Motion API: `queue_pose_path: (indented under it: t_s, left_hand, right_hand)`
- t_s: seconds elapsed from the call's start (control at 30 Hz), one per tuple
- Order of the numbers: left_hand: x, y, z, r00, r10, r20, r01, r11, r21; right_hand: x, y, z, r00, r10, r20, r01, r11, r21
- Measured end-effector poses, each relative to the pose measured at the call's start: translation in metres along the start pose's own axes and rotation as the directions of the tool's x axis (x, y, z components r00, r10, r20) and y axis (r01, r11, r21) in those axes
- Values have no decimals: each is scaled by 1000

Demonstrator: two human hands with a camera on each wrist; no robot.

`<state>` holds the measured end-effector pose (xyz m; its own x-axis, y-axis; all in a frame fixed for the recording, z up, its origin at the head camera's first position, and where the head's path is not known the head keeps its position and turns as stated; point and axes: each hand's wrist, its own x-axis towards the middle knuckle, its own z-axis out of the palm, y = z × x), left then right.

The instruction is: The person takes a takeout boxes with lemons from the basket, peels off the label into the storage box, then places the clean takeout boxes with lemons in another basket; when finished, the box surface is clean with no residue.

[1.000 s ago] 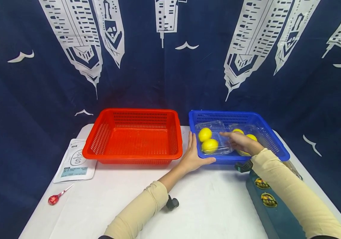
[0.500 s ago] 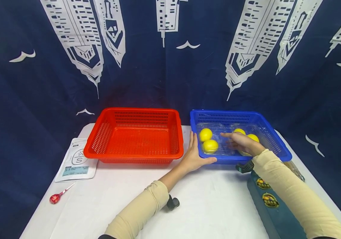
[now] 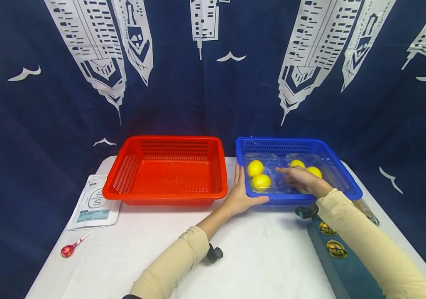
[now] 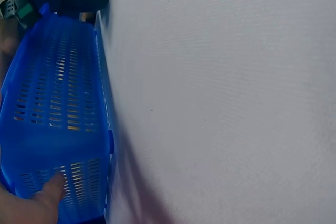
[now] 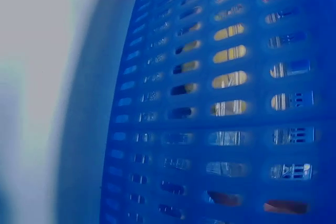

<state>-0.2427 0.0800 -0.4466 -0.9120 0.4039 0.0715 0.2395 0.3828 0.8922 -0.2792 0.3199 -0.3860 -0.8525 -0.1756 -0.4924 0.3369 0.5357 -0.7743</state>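
Observation:
A blue basket [image 3: 280, 199] stands at the right of the table in the head view. Inside lie clear plastic boxes holding yellow lemons [image 3: 255, 168]. My left hand [image 3: 238, 200] touches the basket's left front corner, fingers straight along its side and thumb along the front. That thumb [image 4: 50, 192] also shows against the slotted wall in the left wrist view. Over the boxes inside the basket is my right hand [image 3: 304, 179], index finger extended leftward; its other fingers are partly hidden. The right wrist view mostly shows the basket's slotted wall [image 5: 205, 127].
A red basket [image 3: 164, 200] stands left of the blue one. Farther left lie a white packet [image 3: 93, 207] and a red lollipop [image 3: 68, 250]. Under my right forearm is a teal box [image 3: 351, 270], with a transparent item [image 3: 366, 212] behind it. A patterned navy curtain [image 3: 205, 99] hangs behind the table.
Both hands keep nearly the same place on and in the blue basket. The whole view shifts slightly, and the baskets and lemons stay put.

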Motion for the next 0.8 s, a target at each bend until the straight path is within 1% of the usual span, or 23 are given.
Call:
queue_pose_path:
  t_s: [0.13,0.27,0.43,0.53,0.6,0.63,0.7,0.8]
  left_hand:
    - [2,-4,-1,1000,15,-26,-16,1000,-5]
    - [1,-6,-3,999,22,-43,-22,1000,-2]
    - [-2,-6,-8,999,4,-44,-4,1000,7]
    - [-4,-5,-10,999,10,-42,-9,1000,7]
    - [-6,-4,-11,999,15,-36,-15,1000,10]
    - [-7,-4,-11,999,20,-34,-19,1000,15]
    - [-11,-3,-14,999,24,-23,-23,999,36]
    - [-20,1,-20,1000,25,5,-25,997,76]
  right_hand:
    - [-7,-2,4,1000,-14,-23,13,1000,-26]
    - [-16,-4,12,998,-52,-46,47,995,-88]
    - [-25,-7,19,991,-104,-85,91,985,-145]
    - [-32,-10,20,984,-134,-119,110,975,-192]
    - [-36,-12,22,976,-152,-153,116,968,-222]
    - [-39,-13,22,971,-165,-173,117,959,-259]
    - [-45,-15,26,958,-196,-208,125,943,-308]
    - [-54,-17,35,935,-245,-258,139,918,-370]
